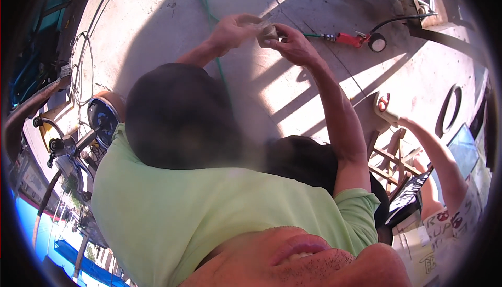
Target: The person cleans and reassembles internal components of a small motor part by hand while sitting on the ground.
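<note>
Both my arms reach forward over the concrete floor. A small grey-beige rounded piece (267,36) is between my hands; its kind is too small to tell. My right hand (294,46) grips it from the right, with thumb and fingers closed round its side. My left hand (234,32) is closed at the piece's upper left edge, its fingertips bright and partly blurred. A pale, thin bit shows between the left fingertips and the piece. Just right of my right hand lies a red tire inflator (349,39) with a round gauge (377,42).
A green hose (219,72) runs along the concrete floor (167,4). At right are a tire (451,109), a wooden stool frame (395,159) and another person's arm (436,145). A wheel (103,119) and metal stand (68,145) are at left. Thin cables (86,51) lie beyond them.
</note>
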{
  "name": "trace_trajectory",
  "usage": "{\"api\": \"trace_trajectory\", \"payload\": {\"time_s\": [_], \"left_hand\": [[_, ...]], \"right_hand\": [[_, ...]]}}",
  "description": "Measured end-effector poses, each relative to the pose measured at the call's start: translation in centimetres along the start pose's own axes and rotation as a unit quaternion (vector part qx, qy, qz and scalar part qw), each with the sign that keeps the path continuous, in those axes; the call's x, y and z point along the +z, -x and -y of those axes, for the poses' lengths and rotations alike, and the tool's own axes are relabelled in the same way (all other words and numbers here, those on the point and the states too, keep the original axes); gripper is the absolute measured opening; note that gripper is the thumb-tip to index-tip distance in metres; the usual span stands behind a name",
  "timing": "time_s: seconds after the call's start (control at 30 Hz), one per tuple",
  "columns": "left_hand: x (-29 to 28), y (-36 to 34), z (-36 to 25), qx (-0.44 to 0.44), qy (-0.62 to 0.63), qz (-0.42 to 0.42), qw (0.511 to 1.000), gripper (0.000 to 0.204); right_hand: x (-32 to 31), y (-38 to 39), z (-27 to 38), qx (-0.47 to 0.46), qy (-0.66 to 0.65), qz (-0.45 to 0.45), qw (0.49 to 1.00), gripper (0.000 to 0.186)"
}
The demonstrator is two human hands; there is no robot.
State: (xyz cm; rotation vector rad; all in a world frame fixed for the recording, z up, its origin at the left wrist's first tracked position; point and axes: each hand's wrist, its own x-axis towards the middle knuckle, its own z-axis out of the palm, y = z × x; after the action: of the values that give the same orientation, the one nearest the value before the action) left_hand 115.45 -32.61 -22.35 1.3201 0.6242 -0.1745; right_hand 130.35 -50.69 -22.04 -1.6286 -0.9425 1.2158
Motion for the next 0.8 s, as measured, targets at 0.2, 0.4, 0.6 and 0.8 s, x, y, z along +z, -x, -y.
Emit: {"api": "trace_trajectory", "payload": {"time_s": [0.2,0.4,0.6,0.8], "left_hand": [[0.4,-0.1,-0.7,-0.031,-0.007,-0.049,0.998,0.054],[0.3,0.1,-0.4,0.016,0.016,-0.021,1.0,0.041],[-0.6,0.1,-0.6,0.015,0.086,0.123,0.989,0.036],[0.1,-0.8,-1.3,-0.011,0.057,0.011,0.998,0.037]], "right_hand": [[0.9,0.6,2.6,-0.011,0.229,-0.141,0.963,0.035],[-1.2,0.5,1.2,0.091,-0.044,0.054,0.993,0.044],[-1.8,1.1,0.3,0.135,-0.216,0.139,0.957,0.049],[-0.1,-0.2,1.7,0.063,0.045,-0.062,0.995,0.041]]}}
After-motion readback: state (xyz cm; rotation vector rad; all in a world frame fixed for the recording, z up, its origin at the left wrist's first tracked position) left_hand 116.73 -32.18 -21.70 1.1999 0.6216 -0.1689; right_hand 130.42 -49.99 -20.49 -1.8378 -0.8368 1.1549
